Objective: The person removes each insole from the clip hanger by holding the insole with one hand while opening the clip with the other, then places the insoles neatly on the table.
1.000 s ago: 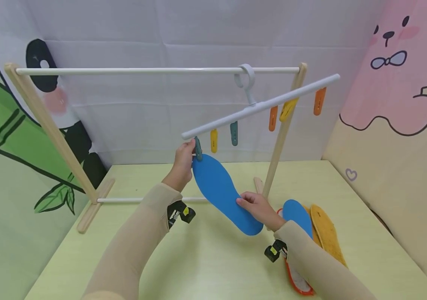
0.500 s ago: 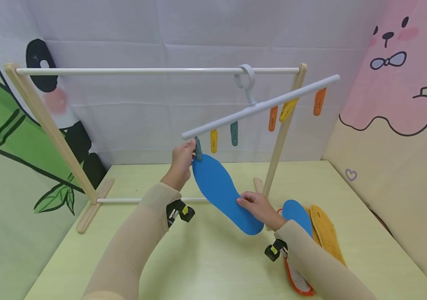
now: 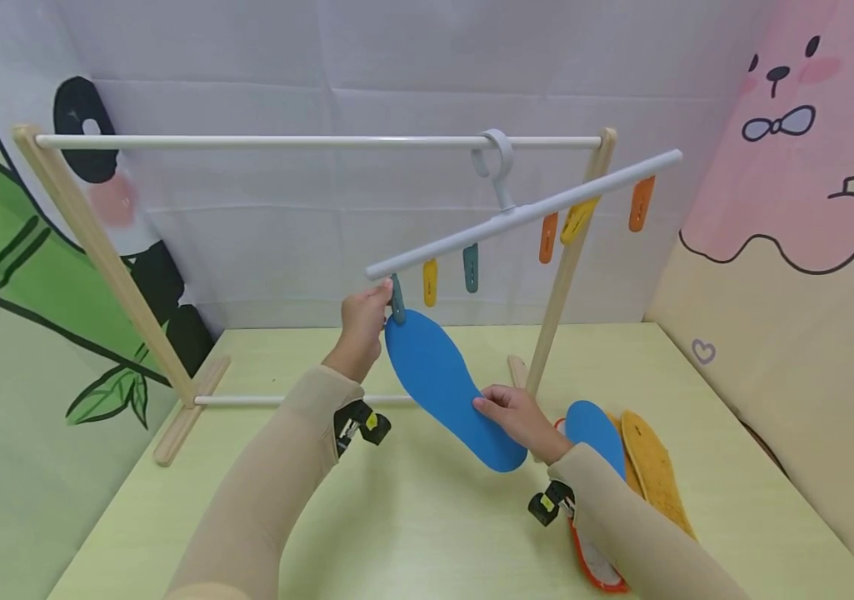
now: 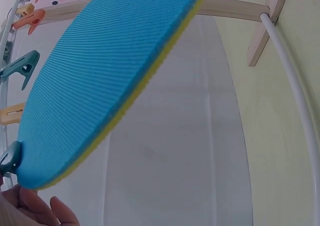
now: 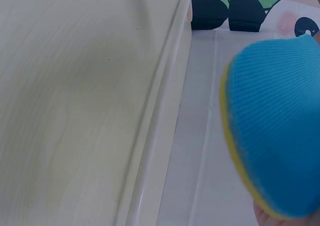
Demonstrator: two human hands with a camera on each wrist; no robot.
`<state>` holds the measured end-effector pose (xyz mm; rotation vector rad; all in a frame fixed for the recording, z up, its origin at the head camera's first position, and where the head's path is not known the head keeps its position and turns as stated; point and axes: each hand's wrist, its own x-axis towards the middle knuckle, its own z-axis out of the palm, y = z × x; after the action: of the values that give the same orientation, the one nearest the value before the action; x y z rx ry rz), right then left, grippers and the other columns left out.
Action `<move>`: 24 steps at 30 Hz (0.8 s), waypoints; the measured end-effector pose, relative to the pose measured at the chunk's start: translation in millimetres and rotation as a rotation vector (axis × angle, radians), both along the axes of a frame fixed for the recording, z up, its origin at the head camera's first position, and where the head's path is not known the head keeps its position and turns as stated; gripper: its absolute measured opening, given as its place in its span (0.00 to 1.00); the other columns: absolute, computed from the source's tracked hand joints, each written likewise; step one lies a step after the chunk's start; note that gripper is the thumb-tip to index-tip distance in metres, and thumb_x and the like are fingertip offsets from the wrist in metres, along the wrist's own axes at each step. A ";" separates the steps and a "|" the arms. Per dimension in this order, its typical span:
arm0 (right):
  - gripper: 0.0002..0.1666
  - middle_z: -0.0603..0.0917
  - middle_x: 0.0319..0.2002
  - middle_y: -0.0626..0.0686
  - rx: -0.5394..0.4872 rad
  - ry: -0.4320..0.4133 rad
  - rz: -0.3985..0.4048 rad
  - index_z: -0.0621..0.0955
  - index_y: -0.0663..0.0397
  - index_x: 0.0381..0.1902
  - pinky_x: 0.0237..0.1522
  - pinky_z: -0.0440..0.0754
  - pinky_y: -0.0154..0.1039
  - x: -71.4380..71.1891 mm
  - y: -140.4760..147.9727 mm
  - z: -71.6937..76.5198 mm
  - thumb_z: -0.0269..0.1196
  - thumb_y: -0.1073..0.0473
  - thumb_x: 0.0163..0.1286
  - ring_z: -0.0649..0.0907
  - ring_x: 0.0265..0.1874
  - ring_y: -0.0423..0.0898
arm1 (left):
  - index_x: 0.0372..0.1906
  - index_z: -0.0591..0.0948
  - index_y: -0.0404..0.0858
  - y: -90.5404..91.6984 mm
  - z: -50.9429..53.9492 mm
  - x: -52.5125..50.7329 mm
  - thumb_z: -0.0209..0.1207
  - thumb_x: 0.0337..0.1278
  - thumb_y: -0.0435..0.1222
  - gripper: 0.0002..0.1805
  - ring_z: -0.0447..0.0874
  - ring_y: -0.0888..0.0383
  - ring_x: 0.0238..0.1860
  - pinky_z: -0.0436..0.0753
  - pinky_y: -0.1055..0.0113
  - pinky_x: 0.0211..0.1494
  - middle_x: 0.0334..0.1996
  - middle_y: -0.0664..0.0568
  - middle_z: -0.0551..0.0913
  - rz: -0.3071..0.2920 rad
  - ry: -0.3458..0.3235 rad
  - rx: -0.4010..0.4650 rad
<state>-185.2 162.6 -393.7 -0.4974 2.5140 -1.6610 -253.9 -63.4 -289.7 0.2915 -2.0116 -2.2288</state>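
Note:
A blue insole [image 3: 434,367] slants below the left end of a white clip hanger [image 3: 464,239]. Its upper tip meets a teal clothespin [image 3: 397,300], which in the left wrist view sits over the ribbed insole's edge. My left hand [image 3: 361,329] pinches that clothespin, its thumb beside the upper part. Lower down, my right hand [image 3: 520,415] grips the insole's side edge, thumb on the near face and fingers mostly hidden behind. The right wrist view shows the insole's yellow underside layer [image 5: 231,131] along its rim.
The hanger hooks on the top bar of a wooden rack [image 3: 322,142], tilted down to the left. More clothespins hang along it, including a yellow clothespin [image 3: 430,283]. Another blue insole [image 3: 596,433] and mustard insoles [image 3: 655,467] lie on the table [image 3: 412,542] at right, partly under the right sleeve.

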 end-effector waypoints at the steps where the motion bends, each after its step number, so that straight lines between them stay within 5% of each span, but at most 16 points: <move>1: 0.15 0.79 0.30 0.49 0.001 -0.001 -0.003 0.79 0.67 0.40 0.37 0.75 0.39 0.2 0.1 -0.2 0.56 0.57 0.73 0.77 0.30 0.45 | 0.49 0.80 0.26 0.2 -0.1 0.2 0.53 0.70 0.42 0.20 0.62 0.55 0.40 0.66 0.63 0.46 0.41 0.48 0.74 0.003 -0.002 0.000; 6: 0.16 0.81 0.31 0.50 -0.010 -0.005 -0.004 0.80 0.66 0.41 0.38 0.77 0.39 0.8 0.1 -2.1 0.56 0.56 0.73 0.78 0.30 0.45 | 0.51 0.80 0.26 1.0 0.6 1.8 0.53 0.69 0.41 0.21 0.64 0.53 0.48 0.67 0.59 0.53 0.44 0.45 0.76 0.020 0.008 0.009; 12: 0.16 0.81 0.32 0.50 -0.017 -0.006 -0.007 0.80 0.67 0.41 0.39 0.77 0.40 1.3 0.3 -4.5 0.57 0.56 0.73 0.78 0.31 0.45 | 0.49 0.81 0.25 1.7 1.0 2.9 0.53 0.69 0.41 0.20 0.62 0.55 0.42 0.63 0.63 0.45 0.36 0.49 0.72 0.029 0.018 -0.005; 24: 0.15 0.81 0.33 0.52 -0.020 -0.006 -0.012 0.80 0.67 0.42 0.39 0.77 0.39 4.4 2.6 -6.1 0.56 0.58 0.73 0.79 0.31 0.45 | 0.49 0.81 0.25 2.4 3.3 4.1 0.53 0.69 0.40 0.20 0.63 0.55 0.45 0.64 0.63 0.45 0.40 0.48 0.74 0.046 0.014 -0.016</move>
<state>-180.7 165.2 -399.8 -0.4801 2.5036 -1.6905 -249.8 -61.1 -286.4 0.3167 -1.9938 -2.1801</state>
